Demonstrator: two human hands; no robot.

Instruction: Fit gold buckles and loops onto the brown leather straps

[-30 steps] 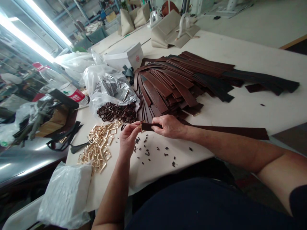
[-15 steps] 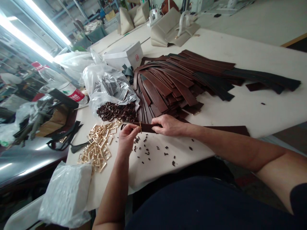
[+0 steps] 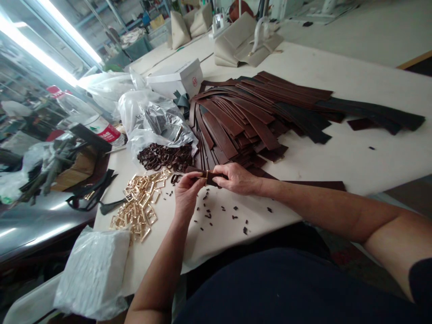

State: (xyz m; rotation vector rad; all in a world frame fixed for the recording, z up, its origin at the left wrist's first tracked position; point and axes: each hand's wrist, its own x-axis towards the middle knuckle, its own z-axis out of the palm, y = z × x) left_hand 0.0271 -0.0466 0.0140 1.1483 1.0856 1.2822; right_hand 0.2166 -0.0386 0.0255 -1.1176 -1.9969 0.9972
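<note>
A dark brown leather strap [image 3: 213, 178] stretches between my two hands, with a gold rectangular buckle [image 3: 207, 177] around it. My left hand [image 3: 187, 191] is closed, thumb and fingers pinching at the buckle, and the strap's end sticks out past it on the left. Just right of the buckle, my right hand [image 3: 238, 178] grips the strap between thumb and fingers. The strap's long tail runs out behind my right wrist. A heap of gold buckles [image 3: 140, 198] lies left of my left hand. Behind it is a pile of small brown leather loops [image 3: 165, 156].
Many brown leather straps [image 3: 232, 117] fan out beyond my hands. Small dark scraps [image 3: 234, 217] dot the pale tabletop [image 3: 371, 90]. A clear plastic bag [image 3: 151, 114], a white box [image 3: 175, 77] and a wrapped white packet [image 3: 94, 270] stand on the left side.
My left hand has moved right along the strap with the buckle, closer to my right hand. More of the strap's end now shows left of the buckle, and its tail has shifted slightly left.
</note>
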